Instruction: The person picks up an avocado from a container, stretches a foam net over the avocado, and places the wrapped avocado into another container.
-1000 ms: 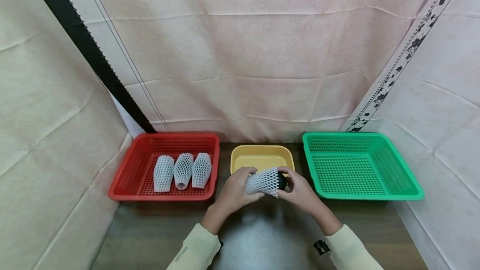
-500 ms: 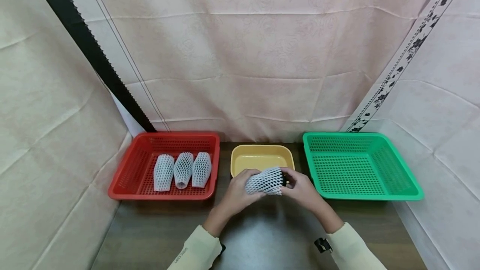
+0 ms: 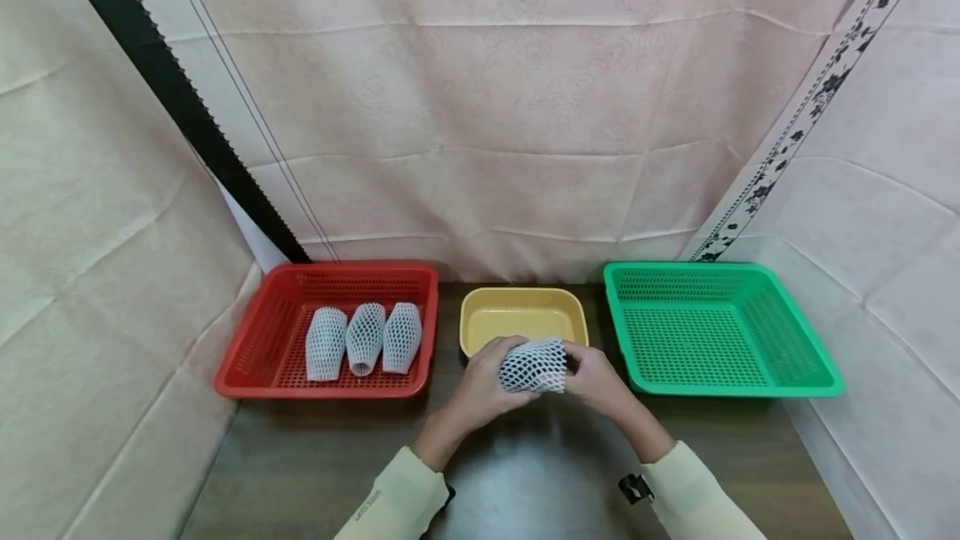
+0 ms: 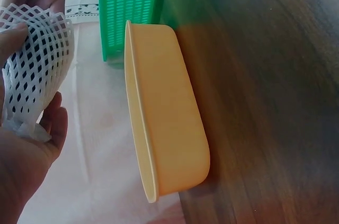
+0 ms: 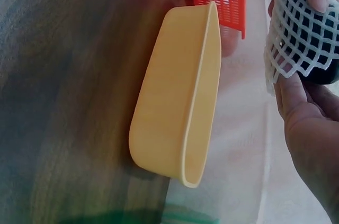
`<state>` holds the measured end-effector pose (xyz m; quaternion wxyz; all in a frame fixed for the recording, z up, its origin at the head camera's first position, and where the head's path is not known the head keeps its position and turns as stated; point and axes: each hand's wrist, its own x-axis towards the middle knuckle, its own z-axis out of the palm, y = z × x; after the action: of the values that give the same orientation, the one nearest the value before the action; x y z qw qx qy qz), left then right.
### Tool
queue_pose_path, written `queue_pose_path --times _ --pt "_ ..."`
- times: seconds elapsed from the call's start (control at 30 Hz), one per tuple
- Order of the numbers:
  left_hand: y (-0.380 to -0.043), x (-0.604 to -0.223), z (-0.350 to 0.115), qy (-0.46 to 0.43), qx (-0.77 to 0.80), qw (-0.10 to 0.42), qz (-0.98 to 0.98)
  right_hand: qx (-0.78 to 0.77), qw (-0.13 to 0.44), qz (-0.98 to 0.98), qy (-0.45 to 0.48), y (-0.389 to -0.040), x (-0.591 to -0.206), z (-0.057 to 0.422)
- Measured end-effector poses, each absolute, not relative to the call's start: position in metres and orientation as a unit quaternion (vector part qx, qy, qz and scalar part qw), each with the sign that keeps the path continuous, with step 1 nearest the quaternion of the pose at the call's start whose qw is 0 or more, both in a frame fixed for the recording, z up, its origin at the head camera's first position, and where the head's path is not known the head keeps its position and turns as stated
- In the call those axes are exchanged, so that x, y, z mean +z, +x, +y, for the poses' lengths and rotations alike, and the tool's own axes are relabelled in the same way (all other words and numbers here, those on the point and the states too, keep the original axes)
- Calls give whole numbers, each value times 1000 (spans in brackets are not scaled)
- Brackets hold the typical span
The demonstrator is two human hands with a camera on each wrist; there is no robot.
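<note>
A white foam net sleeve (image 3: pixel 532 366) is held between both hands above the table, in front of the yellow tray (image 3: pixel 523 300). My left hand (image 3: pixel 480 390) grips it from the left, thumb on the mesh. At the sleeve's right end, my right hand (image 3: pixel 600 382) has its fingers at the mesh rim and the dark thing inside. In the right wrist view, the smooth, rounded end of that dark thing (image 5: pixel 324 74) pokes out of the net. Its kind is hidden by the mesh.
On the left, a red basket (image 3: pixel 322 392) holds three white foam net sleeves (image 3: pixel 365 340) lying side by side. A green basket (image 3: pixel 735 390) stands on the right. Behind them hangs a pale cloth (image 3: pixel 525 148), and similar cloth covers both sides.
The net sleeve has come further over the dark thing, so less of its right end shows in the head view. Both hands have stayed near the same place.
</note>
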<state>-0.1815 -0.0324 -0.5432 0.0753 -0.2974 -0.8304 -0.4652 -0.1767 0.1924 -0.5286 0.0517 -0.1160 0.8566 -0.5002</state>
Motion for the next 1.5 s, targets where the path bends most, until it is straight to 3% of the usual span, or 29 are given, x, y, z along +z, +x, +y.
queue_pose_path --times 0.57,0.7,0.83,1.03,1.23,1.5 --pt "-180 -540 -31 -315 -373 77 -870 -491 50 863 -113 -177 -536 186" --pt "-179 -539 -33 -304 -357 55 -881 -481 35 867 -123 -178 -538 186" --pt "-177 -534 -31 -288 -293 35 -911 -468 35 875 -122 -176 -540 184" --pt "-176 -529 -26 -279 -198 45 -939 -471 61 872 -120 -175 -540 176" --pt "-178 -530 -25 -260 -220 26 -940 -482 86 864 -114 -177 -535 172" --pt "-182 -529 -35 -236 -221 9 -946 -488 73 860 -131 -177 -533 174"
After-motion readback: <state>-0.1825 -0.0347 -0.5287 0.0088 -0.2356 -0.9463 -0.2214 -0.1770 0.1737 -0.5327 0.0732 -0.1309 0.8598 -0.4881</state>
